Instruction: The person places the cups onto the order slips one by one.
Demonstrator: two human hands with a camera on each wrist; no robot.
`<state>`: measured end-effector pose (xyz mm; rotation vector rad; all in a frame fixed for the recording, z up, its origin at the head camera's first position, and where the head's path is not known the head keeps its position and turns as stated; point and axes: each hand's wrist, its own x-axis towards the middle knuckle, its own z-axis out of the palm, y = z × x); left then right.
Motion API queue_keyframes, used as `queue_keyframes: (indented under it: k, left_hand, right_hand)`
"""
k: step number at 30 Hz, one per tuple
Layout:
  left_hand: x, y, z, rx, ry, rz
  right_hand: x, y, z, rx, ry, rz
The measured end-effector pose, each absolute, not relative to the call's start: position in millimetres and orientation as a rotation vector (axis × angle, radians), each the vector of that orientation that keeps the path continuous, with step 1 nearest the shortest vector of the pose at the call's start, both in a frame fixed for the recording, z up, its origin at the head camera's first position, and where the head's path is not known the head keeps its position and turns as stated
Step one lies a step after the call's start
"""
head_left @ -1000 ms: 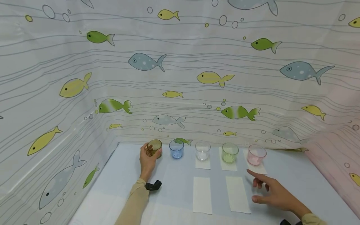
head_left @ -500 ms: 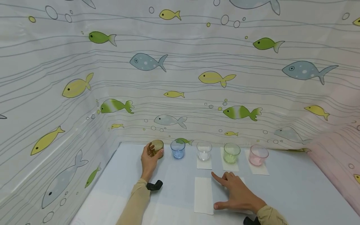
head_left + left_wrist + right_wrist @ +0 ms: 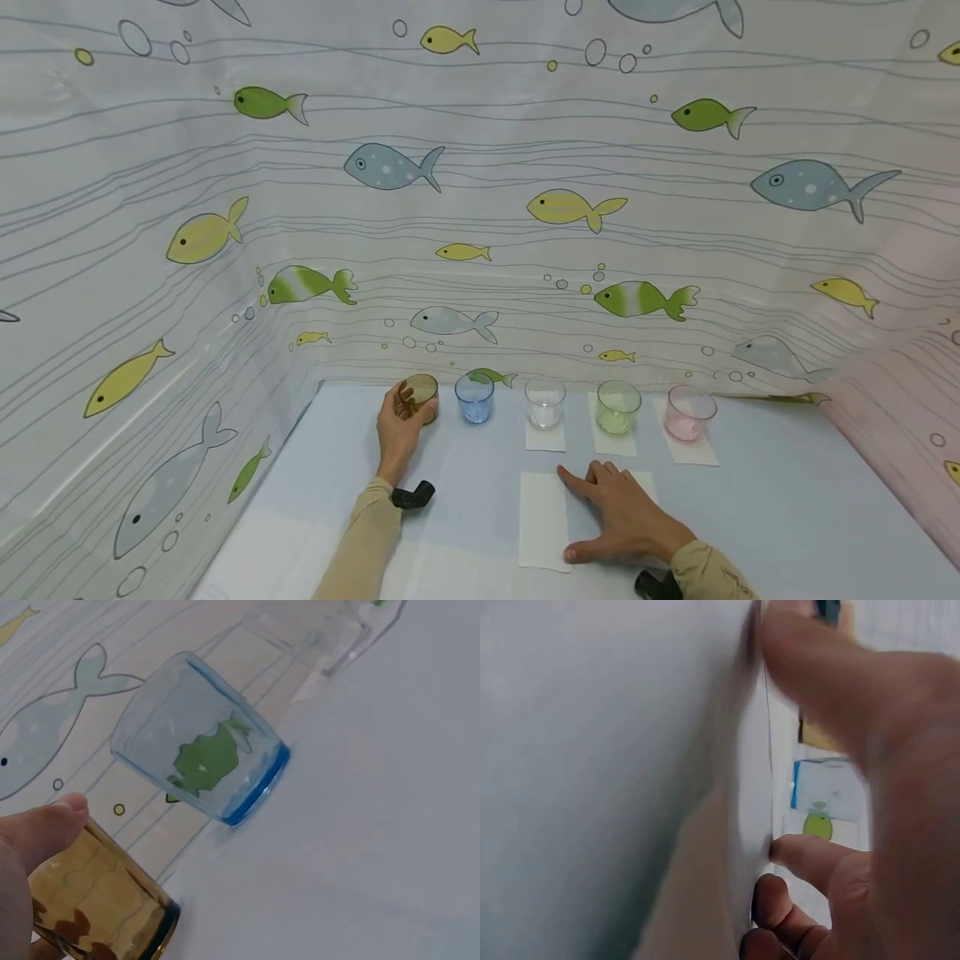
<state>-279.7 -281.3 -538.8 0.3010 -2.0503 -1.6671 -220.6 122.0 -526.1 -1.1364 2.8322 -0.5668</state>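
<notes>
At the back left in the head view, my left hand (image 3: 397,432) grips an amber glass tumbler (image 3: 428,390), fingers behind it and thumb on the near side. The left wrist view shows the thumb along the wall of this amber tumbler (image 3: 112,892). A blue glass tumbler (image 3: 475,402) stands just to its right. My right hand (image 3: 628,512) is low over the table, thumb and index finger spread apart. Both fingertips are at the right edge of a white paper strip (image 3: 542,523). Under that hand lies a second strip (image 3: 643,481), mostly hidden.
Clear (image 3: 544,403), green (image 3: 618,408) and pink (image 3: 690,413) glass tumblers stand in the back row, each on a white strip. Behind them rises a fish-print curtain (image 3: 480,275), which also encloses both sides of the white table (image 3: 300,500).
My right hand has moved left from beside the right front strip to the right edge of the left front strip. The left hand stays on the amber tumbler.
</notes>
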Motion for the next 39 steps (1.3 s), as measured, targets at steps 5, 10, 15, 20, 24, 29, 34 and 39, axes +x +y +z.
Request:
queue_keyframes:
  k: [5, 10, 15, 20, 24, 29, 34, 39]
  left_hand:
    - [-281, -283, -537, 0.299, -2.018, -1.721]
    - [-276, -286, -533, 0.305, -1.993, -1.779]
    - [-269, -291, -519, 0.273, -1.976, -1.82]
    - [-263, -294, -501, 0.191, -1.961, -1.887]
    - [-260, -292, -487, 0.074, -1.952, -1.934]
    - [-254, -285, -470, -0.1, -1.987, -1.965]
    - [-247, -275, -453, -0.269, -2.009, -1.96]
    - [-240, -264, -439, -0.453, -1.97, -1.973]
  right_hand:
    - [-221, 121, -525, -1.108, 2.833, -0.553]
    - [-220, 121, -526, -1.083, 2.828, -0.547]
    - [-219, 121, -525, -1.07, 2.816, -0.549]
    - [-220, 121, -524, -1.077, 2.813, -0.551]
    - [-222, 121, -525, -1.086, 2.818, -0.542]
    - [-223, 121, -526, -1.082, 2.815, -0.538]
    - [-223, 121, -525, -1.07, 2.81, -0.531]
    - [-222, 120, -526, -1.068, 2.814, -0.526]
